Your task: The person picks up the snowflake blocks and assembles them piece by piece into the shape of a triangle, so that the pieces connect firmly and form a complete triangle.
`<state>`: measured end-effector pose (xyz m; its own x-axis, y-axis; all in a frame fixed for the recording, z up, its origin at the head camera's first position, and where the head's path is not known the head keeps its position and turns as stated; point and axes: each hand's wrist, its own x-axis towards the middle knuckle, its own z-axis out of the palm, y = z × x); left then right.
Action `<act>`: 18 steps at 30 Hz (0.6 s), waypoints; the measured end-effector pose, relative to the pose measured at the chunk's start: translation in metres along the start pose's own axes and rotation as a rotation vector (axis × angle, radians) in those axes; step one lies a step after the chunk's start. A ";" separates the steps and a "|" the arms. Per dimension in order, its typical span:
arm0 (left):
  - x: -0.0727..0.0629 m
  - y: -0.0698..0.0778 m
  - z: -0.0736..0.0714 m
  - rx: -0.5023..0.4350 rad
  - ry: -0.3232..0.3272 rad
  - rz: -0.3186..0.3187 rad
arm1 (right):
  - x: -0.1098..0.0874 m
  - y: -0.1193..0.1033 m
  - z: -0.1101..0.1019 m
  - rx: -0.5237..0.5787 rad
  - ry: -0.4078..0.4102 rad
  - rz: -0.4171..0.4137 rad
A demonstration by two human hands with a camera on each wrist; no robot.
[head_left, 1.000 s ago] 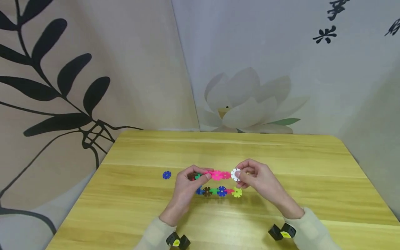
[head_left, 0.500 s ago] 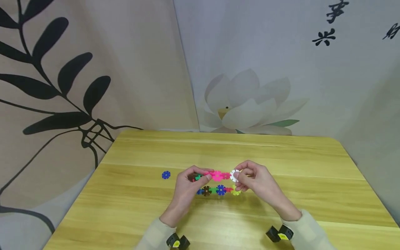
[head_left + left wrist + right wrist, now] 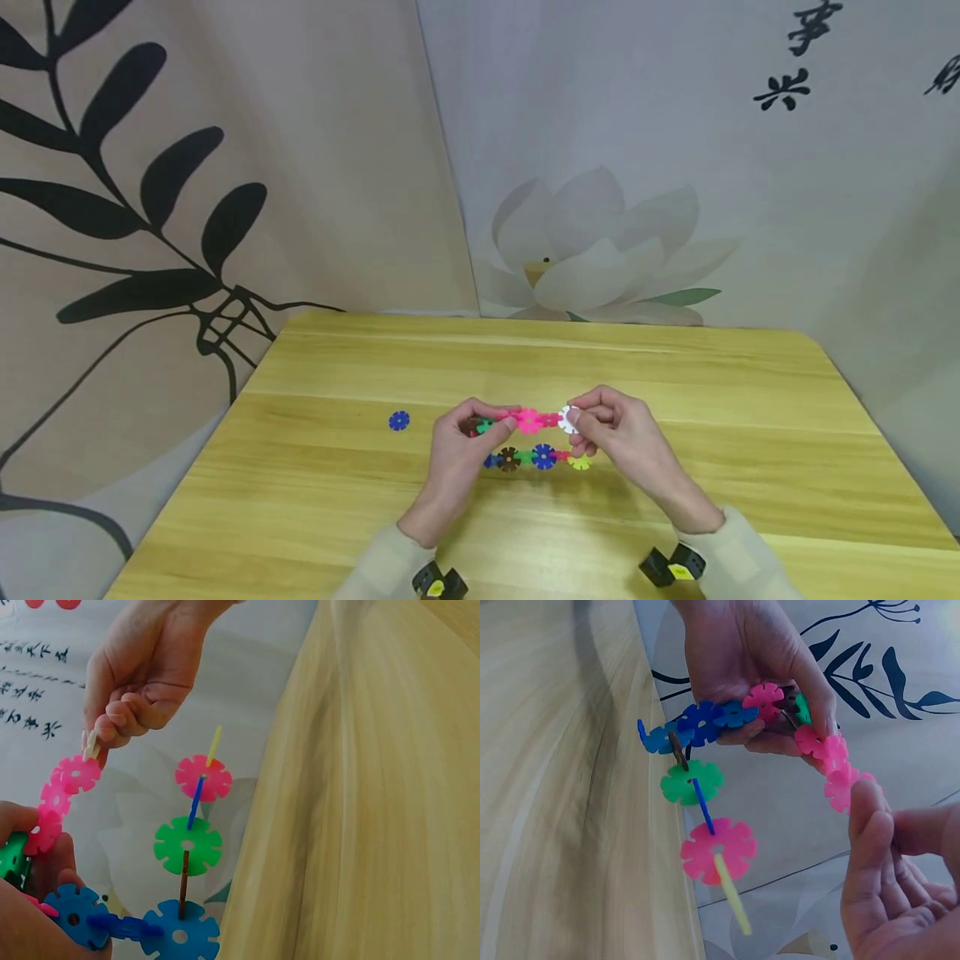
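Observation:
A chain of slotted plastic snowflake discs (image 3: 529,421) bends into an open loop above the table. My left hand (image 3: 457,454) grips it at the left bend, fingers and thumb round the green, brown and pink part. Between thumb and fingers, my right hand (image 3: 630,442) pinches a white snowflake disc (image 3: 566,419) at the end of the pink row; the left wrist view shows this white disc (image 3: 91,744) edge-on at the last pink one. The lower row hangs free, with blue, brown, green (image 3: 691,782) and pink (image 3: 718,851) discs, ending in a yellow disc (image 3: 580,462).
A loose blue snowflake disc (image 3: 399,421) lies on the wooden table (image 3: 337,500), left of my left hand. Behind the table hangs a cloth backdrop (image 3: 337,167) printed with leaves and a lotus. Both wrists carry small black cameras (image 3: 672,565).
My left hand and the chain have shifted slightly to the right. The right hand keeps its pinch on the white disc, almost in place; the loose blue disc stays put.

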<state>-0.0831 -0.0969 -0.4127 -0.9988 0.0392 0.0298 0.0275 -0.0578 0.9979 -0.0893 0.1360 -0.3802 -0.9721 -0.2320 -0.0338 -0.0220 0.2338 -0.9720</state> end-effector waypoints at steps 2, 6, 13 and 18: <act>0.001 0.000 0.001 0.004 0.014 -0.008 | 0.000 0.000 -0.001 0.003 0.008 -0.009; 0.002 0.001 0.003 0.012 0.020 -0.007 | -0.001 0.000 -0.001 0.004 0.013 -0.016; 0.003 -0.002 0.006 0.007 0.002 -0.014 | -0.002 0.000 -0.001 -0.018 0.037 -0.009; 0.004 -0.005 0.007 0.000 -0.014 -0.023 | -0.003 0.002 -0.001 -0.015 0.038 0.015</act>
<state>-0.0870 -0.0895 -0.4167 -0.9985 0.0548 0.0079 0.0048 -0.0571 0.9984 -0.0866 0.1382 -0.3820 -0.9805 -0.1927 -0.0390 -0.0108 0.2508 -0.9680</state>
